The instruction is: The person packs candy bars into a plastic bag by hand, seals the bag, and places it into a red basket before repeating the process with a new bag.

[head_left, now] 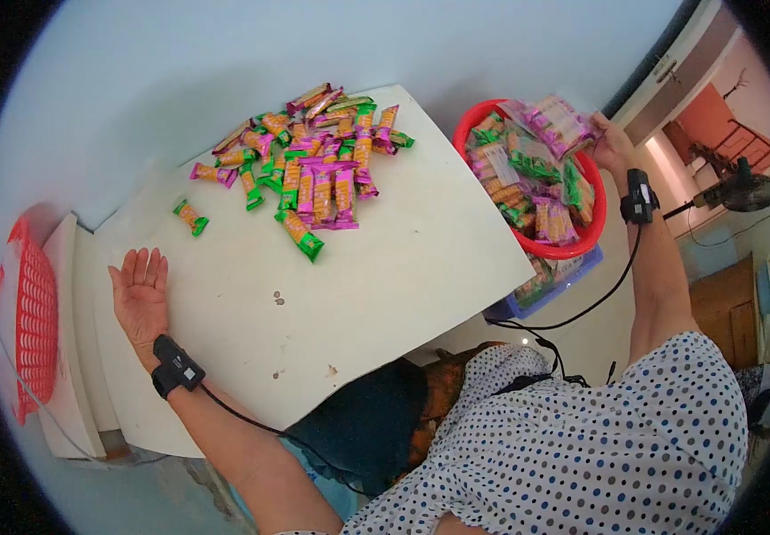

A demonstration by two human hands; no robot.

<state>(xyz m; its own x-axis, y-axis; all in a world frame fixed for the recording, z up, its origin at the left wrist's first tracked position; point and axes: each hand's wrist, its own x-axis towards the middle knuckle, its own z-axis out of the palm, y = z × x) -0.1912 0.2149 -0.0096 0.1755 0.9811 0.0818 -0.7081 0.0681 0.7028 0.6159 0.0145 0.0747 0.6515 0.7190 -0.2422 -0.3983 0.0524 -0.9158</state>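
Note:
My left hand [141, 292] rests palm up at the left side of the white table, fingers stretched out and holding nothing. A single green-ended snack packet [190, 218] lies just beyond its fingertips. Over at the right, my right hand [612, 149] grips the edge of a clear bag of purple snack packets [559, 125], above the red basket [601, 227]; its fingers are partly hidden behind the bag. Several similar bags fill that basket. A loose pile of green and purple snack packets [318, 169] covers the table's far part.
The white table [224, 321] stands against a pale wall. Under the red basket is a blue crate [563, 283] with more bags. Another red basket [35, 321] leans at the far left. Black cables run from both wrists. Behind my right arm stands a fan [746, 189] near a doorway.

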